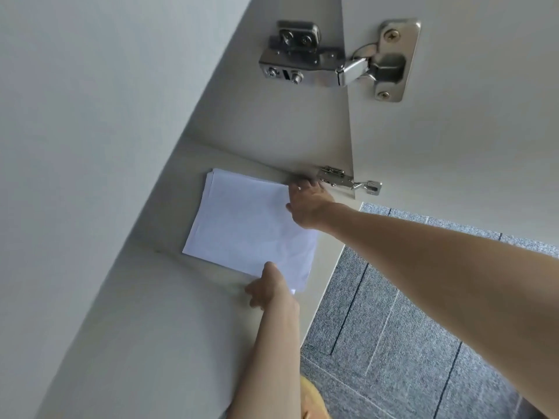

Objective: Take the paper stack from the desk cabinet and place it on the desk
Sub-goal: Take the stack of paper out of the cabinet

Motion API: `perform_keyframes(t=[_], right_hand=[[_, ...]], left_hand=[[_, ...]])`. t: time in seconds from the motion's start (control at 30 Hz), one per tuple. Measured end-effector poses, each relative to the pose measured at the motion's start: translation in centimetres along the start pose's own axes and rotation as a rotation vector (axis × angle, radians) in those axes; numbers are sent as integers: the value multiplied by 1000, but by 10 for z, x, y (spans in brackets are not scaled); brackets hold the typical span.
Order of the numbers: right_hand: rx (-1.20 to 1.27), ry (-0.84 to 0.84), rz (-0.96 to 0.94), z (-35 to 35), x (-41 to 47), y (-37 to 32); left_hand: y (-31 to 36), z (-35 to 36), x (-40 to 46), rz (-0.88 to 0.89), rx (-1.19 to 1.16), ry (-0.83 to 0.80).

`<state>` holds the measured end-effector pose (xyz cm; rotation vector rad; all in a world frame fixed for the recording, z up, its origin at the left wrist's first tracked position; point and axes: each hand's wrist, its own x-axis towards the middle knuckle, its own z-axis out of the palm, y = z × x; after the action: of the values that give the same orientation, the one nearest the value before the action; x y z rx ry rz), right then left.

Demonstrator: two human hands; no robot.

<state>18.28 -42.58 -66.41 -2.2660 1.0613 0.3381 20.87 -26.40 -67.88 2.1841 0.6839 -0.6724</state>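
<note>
— Hands first: what are they doing?
— Left hand (267,287) pinches the paper stack's (248,225) near corner; right hand (307,204) clamps its far edge (both to lift it level, I judge). Stack lies on the cabinet floor (181,313), door hinge (348,181) just beside.

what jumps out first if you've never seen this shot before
A white paper stack lies on the cabinet floor mid-frame, with both bare hands at it: the right hand at its far right edge, the left hand at its near corner. Above, a large shiny metal hinge joins the open door to the cabinet, and grey carpet shows below right.
</note>
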Motion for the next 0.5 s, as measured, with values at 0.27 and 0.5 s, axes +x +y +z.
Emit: perform_keyframes(t=[0.27, 0.5], right_hand=[[-12, -29, 134, 4, 9, -3], [-11, -12, 98, 6, 4, -8]], left_hand=[[1, 0, -5, 4, -205, -34], [18, -1, -29, -50, -184, -65]])
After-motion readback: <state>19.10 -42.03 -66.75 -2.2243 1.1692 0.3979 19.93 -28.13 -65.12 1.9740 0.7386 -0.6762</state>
